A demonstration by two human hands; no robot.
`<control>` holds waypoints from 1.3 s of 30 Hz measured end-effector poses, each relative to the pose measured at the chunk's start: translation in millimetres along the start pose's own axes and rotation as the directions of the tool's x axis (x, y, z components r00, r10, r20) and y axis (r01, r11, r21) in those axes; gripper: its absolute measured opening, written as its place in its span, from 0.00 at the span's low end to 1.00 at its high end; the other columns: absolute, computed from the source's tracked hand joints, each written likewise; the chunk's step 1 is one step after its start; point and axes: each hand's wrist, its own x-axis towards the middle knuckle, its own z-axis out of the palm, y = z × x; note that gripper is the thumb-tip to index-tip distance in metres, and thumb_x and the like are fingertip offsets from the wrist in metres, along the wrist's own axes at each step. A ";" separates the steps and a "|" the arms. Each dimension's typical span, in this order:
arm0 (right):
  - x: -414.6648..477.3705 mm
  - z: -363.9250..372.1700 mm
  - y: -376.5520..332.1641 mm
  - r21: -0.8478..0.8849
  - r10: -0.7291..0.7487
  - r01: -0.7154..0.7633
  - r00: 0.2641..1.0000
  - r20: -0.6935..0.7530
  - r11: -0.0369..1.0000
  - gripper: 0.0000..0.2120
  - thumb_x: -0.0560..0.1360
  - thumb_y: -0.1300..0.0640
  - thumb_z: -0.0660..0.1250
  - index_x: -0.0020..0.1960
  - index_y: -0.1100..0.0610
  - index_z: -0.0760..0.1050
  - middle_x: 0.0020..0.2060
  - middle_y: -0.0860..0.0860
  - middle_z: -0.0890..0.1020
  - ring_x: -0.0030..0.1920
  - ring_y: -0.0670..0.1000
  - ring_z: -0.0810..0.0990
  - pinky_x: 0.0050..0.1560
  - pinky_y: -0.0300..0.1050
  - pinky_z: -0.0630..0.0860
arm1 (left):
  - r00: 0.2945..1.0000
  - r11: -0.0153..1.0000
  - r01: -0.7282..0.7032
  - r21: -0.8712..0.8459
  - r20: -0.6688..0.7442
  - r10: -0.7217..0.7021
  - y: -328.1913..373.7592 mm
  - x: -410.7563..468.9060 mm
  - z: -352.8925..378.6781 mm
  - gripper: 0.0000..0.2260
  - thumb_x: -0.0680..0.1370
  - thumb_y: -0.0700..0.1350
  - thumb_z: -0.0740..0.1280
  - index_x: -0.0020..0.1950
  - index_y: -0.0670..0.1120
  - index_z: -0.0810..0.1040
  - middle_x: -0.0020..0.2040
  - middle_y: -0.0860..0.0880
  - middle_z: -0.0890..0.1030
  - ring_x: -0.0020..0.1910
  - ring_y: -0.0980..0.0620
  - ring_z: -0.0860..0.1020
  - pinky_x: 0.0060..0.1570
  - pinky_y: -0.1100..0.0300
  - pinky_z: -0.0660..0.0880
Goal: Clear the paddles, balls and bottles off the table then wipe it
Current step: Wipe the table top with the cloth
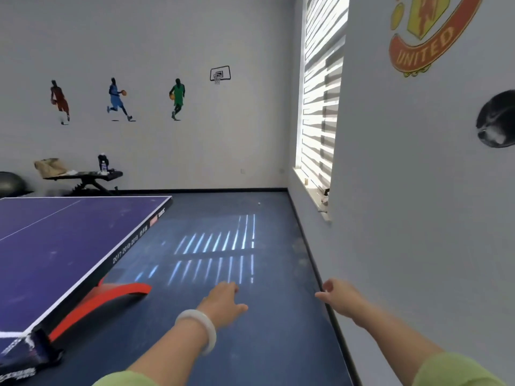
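Observation:
The blue ping-pong table fills the left of the view, and its visible surface carries no paddles, balls or bottles. A small white ball lies on the floor far ahead near the window wall. My left hand, with a pale bangle on the wrist, reaches forward over the floor to the right of the table, fingers relaxed and empty. My right hand is stretched out near the right wall, fingers loosely curled, holding nothing. Bottles stand on a black bench at the far wall.
The net post sits at the table's near corner, above a red table base. A black bench with a paper bag stands at the back wall, beside a dark exercise ball. Blue floor runs between table and right wall.

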 end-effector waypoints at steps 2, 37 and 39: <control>53.2 -7.3 -14.0 0.017 0.008 -0.008 1.000 0.007 1.000 0.19 0.78 0.50 0.67 0.64 0.59 0.72 0.61 0.55 0.77 0.60 0.53 0.76 0.56 0.42 0.70 | 1.000 1.000 0.005 -0.016 -0.018 -0.005 0.0 49.5 -18.0 0.24 0.80 0.54 0.65 0.73 0.45 0.66 0.71 0.47 0.67 0.69 0.48 0.70 0.68 0.55 0.67; 898.8 -115.2 -92.2 0.168 0.215 -0.204 0.975 -0.049 0.964 0.16 0.80 0.47 0.62 0.58 0.59 0.74 0.51 0.52 0.76 0.51 0.52 0.75 0.51 0.43 0.71 | 0.963 0.971 -0.236 -0.037 0.123 0.239 107.9 955.3 -134.2 0.25 0.81 0.56 0.63 0.72 0.44 0.66 0.69 0.47 0.69 0.67 0.49 0.71 0.67 0.57 0.67; 940.9 -121.1 -84.6 0.157 0.241 -0.233 0.970 -0.033 0.960 0.16 0.80 0.46 0.62 0.58 0.58 0.74 0.54 0.53 0.78 0.53 0.52 0.76 0.53 0.44 0.72 | 0.965 0.974 -0.220 -0.049 0.136 0.225 113.4 993.9 -129.8 0.24 0.80 0.56 0.63 0.72 0.44 0.67 0.69 0.47 0.69 0.67 0.49 0.71 0.66 0.57 0.68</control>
